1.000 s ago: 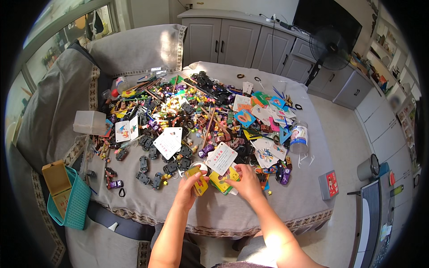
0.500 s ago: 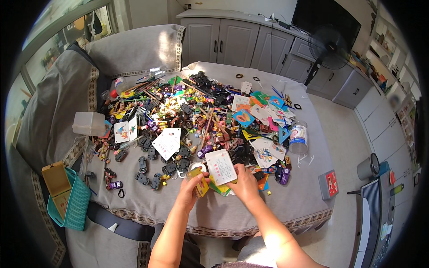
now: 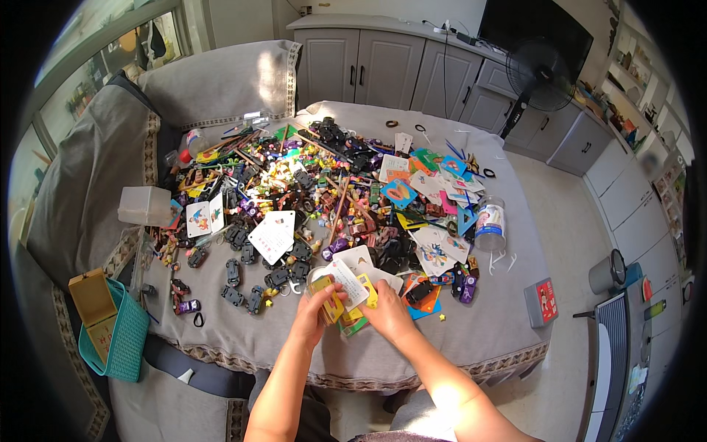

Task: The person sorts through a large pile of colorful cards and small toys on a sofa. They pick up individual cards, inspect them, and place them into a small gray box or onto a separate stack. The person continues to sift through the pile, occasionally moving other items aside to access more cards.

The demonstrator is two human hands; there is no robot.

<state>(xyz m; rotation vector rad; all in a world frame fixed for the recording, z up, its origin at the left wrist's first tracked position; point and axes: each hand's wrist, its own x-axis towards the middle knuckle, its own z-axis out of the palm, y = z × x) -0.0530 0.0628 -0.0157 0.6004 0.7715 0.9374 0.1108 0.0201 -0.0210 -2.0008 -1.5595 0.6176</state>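
Near the table's front edge, my left hand (image 3: 317, 312) closes round a stack of yellow cards (image 3: 333, 303). A white printed card (image 3: 350, 284) lies against that stack, its lower part next to my left fingers. My right hand (image 3: 389, 312), just to the right, pinches a small yellow card (image 3: 369, 291) between thumb and fingers. Beyond both hands, more white cards (image 3: 356, 258) lie on the pile. Under my right hand are an orange and blue card (image 3: 423, 308) and a dark toy car (image 3: 419, 292). A clear round container beside my left hand is mostly hidden.
A heap of toy cars, figures, pencils and cards (image 3: 309, 184) covers the table's middle. A clear jar (image 3: 490, 225) lies at its right, with a red and grey box (image 3: 542, 302) nearer me. A translucent box (image 3: 145, 205) and a teal basket (image 3: 125, 331) are at left.
The white printed card has moved left and down from my right hand to the stack in my left. My right hand now pinches a yellow card.
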